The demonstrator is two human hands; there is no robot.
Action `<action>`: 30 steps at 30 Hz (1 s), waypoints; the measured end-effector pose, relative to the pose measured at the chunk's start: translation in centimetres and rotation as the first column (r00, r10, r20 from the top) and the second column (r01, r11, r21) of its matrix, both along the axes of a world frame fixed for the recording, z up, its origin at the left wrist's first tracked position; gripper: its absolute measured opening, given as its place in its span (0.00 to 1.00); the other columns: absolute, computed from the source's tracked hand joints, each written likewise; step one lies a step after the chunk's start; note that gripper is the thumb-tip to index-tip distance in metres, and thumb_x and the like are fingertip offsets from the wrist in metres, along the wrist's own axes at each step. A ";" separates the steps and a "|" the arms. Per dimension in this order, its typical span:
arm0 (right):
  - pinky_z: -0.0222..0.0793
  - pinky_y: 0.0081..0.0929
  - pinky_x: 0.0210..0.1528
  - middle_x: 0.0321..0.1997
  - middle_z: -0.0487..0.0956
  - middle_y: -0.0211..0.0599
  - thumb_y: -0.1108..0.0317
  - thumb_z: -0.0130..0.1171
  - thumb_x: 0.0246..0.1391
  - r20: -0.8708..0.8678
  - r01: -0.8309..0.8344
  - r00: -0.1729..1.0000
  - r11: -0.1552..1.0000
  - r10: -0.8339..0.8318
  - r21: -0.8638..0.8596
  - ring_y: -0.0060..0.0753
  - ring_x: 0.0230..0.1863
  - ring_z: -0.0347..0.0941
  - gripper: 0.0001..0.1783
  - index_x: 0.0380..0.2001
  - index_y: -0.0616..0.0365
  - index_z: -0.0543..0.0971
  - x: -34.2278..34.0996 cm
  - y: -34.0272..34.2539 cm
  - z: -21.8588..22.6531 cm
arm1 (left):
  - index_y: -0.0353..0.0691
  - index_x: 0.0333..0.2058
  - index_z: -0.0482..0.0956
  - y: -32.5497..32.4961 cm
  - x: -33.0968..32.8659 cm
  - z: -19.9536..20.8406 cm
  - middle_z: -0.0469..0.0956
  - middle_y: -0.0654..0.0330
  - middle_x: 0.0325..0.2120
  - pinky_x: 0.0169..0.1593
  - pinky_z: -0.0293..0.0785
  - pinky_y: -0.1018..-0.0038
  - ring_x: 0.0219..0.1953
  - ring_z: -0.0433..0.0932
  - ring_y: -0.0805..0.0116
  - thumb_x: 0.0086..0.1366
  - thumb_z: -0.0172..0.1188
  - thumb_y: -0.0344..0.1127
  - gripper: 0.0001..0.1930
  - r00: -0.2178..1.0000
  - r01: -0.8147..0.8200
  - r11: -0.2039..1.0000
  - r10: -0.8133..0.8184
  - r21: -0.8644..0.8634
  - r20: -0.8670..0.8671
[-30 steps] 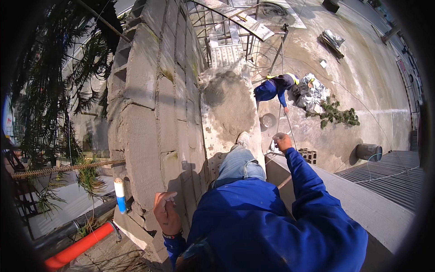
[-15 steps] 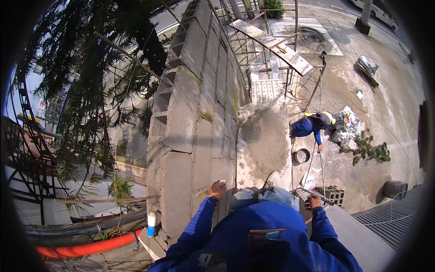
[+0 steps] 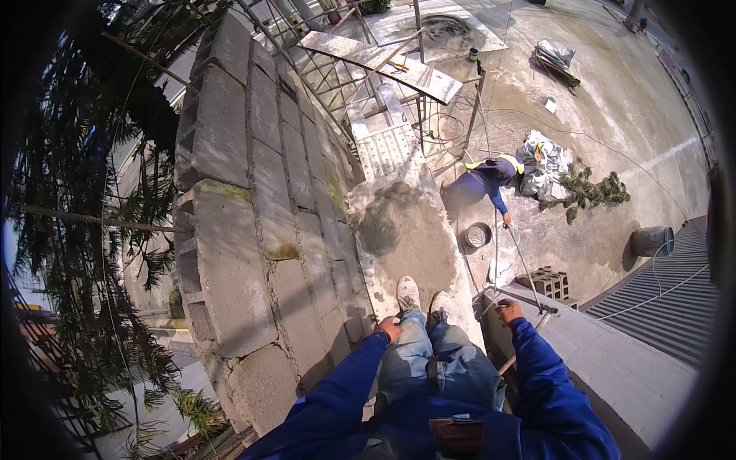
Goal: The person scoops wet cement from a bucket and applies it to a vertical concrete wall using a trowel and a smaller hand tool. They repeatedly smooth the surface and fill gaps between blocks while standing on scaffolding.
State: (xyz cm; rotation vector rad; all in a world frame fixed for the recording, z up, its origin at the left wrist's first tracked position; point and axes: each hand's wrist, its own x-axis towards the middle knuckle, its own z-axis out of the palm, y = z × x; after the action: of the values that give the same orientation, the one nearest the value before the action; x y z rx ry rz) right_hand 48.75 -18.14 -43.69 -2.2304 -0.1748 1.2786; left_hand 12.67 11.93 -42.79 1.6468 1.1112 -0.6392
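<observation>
My left hand [image 3: 389,328] is by my left thigh, beside the grey hollow-block wall [image 3: 230,253]; its fingers look curled in, with nothing visible in them. My right hand [image 3: 508,310] is closed next to a dark metal bar [image 3: 529,300] at the platform's right side. What it grips, if anything, is hidden. My shoes [image 3: 408,292] stand on a narrow walkway [image 3: 414,253] smeared with wet-looking grey mortar [image 3: 383,218].
Below right, a co-worker [image 3: 491,180] bends with an arm out near a rope and a round bucket [image 3: 478,234]. Hollow blocks [image 3: 543,283], crumpled sacks [image 3: 544,165] and a drum [image 3: 652,241] lie beyond. Scaffold planks [image 3: 383,65] rise ahead; branches [image 3: 84,253] hang left.
My view has shifted, showing more of my legs and shoes. My left hand has come off the wall side to my thigh. My right hand remains near the metal bar.
</observation>
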 end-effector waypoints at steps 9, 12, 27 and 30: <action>0.65 0.41 0.63 0.65 0.69 0.53 0.42 0.65 0.48 -0.385 -0.464 0.844 0.869 0.373 -0.175 0.54 0.64 0.68 0.46 0.66 0.54 0.64 -11.8 10.0 -12.0 | 0.49 0.72 0.32 -2.8 5.2 -9.4 0.45 0.45 0.72 0.70 0.55 0.55 0.70 0.52 0.38 0.45 0.71 0.64 0.68 0.784 0.362 0.889 -0.453 -0.280 -0.426; 0.61 0.63 0.58 0.67 0.60 0.42 0.48 0.63 0.49 -0.210 -0.402 0.915 0.732 0.344 -0.549 0.65 0.61 0.65 0.36 0.63 0.32 0.67 -9.4 18.1 -0.4 | 0.58 0.73 0.34 -1.5 8.0 -7.8 0.48 0.46 0.71 0.70 0.55 0.55 0.70 0.52 0.40 0.39 0.72 0.68 0.70 0.819 0.230 0.945 -0.317 -0.233 -0.479; 0.59 0.58 0.55 0.57 0.70 0.42 0.51 0.51 0.57 -0.119 -0.391 0.910 0.726 0.398 -0.565 0.54 0.59 0.67 0.20 0.52 0.36 0.78 -10.5 15.5 -6.9 | 0.48 0.69 0.54 0.4 23.0 -11.0 0.55 0.46 0.68 0.67 0.61 0.60 0.68 0.60 0.51 0.45 0.68 0.67 0.57 0.795 0.338 0.937 -0.234 0.088 -0.560; 0.59 0.57 0.55 0.57 0.70 0.42 0.50 0.51 0.56 -0.141 -0.398 0.910 0.723 0.391 -0.565 0.54 0.59 0.66 0.20 0.51 0.36 0.78 -9.3 15.9 -7.7 | 0.48 0.69 0.54 0.4 24.0 -11.5 0.56 0.46 0.68 0.67 0.61 0.60 0.68 0.60 0.51 0.45 0.67 0.67 0.57 0.785 0.344 0.935 -0.235 0.086 -0.573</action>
State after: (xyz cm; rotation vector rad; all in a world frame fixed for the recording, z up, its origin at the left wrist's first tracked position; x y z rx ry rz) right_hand 39.41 -2.27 -51.38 -2.8142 -0.3013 1.7633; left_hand 36.69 12.35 -54.32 1.8715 1.3662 -1.3191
